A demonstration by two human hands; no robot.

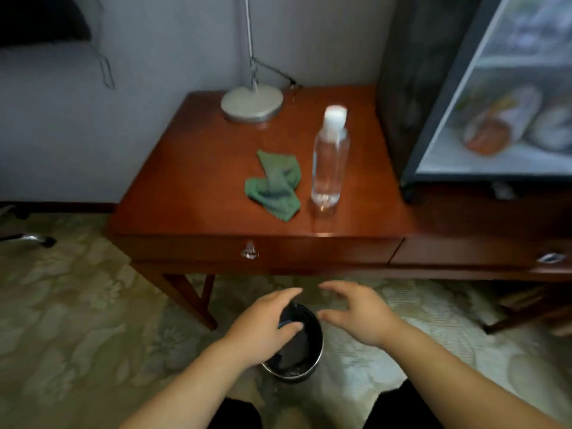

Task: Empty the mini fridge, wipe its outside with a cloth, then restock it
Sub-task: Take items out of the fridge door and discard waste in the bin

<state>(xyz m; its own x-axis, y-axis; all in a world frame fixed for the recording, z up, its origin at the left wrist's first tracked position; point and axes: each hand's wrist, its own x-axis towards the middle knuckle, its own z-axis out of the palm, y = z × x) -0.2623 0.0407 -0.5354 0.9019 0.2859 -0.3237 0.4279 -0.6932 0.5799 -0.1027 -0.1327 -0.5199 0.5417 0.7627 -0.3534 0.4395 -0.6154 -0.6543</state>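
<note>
Below, near the view's bottom edge, left hand (263, 320) and right hand (356, 314) side by side, fingers spread and relaxed, gripping nothing, above a dark round bin (312, 363) on the patterned carpet. Up on the wooden worktop (192, 181), mini fridge (411, 88) at the right end, blurred items behind its glass door. Left of it, a clear bottle (328, 162) with white cap, upright; just beside that, a crumpled green cloth (274, 184). Further back, a round lamp base (251, 103).
</note>
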